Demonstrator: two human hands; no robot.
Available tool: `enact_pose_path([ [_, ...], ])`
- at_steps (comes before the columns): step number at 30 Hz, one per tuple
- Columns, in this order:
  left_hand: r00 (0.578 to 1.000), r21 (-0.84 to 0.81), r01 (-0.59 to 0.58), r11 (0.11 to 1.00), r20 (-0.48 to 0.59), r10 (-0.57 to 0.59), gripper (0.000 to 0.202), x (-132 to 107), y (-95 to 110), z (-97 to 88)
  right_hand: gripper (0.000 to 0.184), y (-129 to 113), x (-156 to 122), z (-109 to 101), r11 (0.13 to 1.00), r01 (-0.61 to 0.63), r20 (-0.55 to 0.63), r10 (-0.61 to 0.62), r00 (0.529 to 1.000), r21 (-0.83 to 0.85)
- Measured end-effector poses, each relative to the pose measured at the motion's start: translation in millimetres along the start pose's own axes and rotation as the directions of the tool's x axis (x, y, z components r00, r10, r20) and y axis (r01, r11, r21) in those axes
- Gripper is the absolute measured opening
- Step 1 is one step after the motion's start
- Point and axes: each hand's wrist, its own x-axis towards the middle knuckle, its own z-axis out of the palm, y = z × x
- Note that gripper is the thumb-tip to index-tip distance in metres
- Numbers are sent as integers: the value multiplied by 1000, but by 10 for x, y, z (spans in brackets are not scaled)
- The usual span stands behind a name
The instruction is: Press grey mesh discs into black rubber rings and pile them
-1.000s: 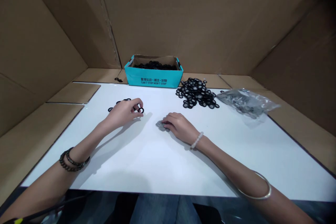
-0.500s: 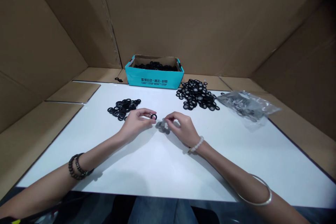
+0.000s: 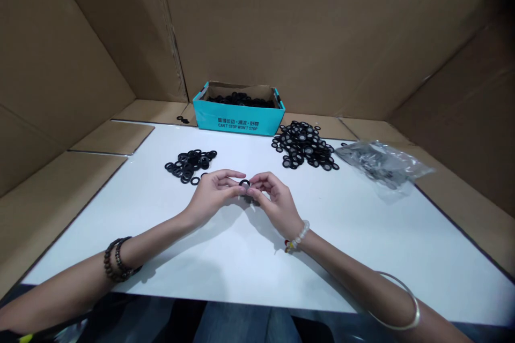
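A black rubber ring [image 3: 244,181] is pinched between the thumb and fingers of my left hand [image 3: 212,193], just above the table's middle. My right hand [image 3: 278,199] meets it there, its thumb and fingers closed on a small grey disc [image 3: 245,187] at the ring's opening. Whether the disc sits inside the ring or only against it, I cannot tell. Under my fingertips lies a small heap of grey discs [image 3: 252,201], mostly hidden. Left of my left hand is a loose pile of black rings [image 3: 187,163].
A turquoise box [image 3: 239,120] filled with black rings stands at the back. To its right is a heap of black rings with grey centres [image 3: 306,147]. A clear plastic bag [image 3: 382,163] of grey pieces lies farther right. Cardboard walls [image 3: 281,27] surround the white table [image 3: 241,273].
My right hand has lifted a grey disc from the small heap and brought it to the ring. My left hand has shifted slightly right with the ring, so both hands now meet.
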Motion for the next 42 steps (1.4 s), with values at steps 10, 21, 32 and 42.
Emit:
enact_pose_path([
  [10,1000,30,-17,999,23,16,16,7,-13,-10,14,-43,42,-60,997,-28,54,32,998,-74],
  [21,984,415,-179,892,59,170,14,-19,52,-36,15,-76,38,-55,998,-22,60,26,998,-62],
  [32,982,313,-151,938,153,107,19,1,-20,-55,18,-15,80,-118,993,-116,229,115,967,-10],
  [42,981,269,-194,943,50,187,12,-156,-10,85,14,-205,24,-114,985,79,146,-56,988,-156],
])
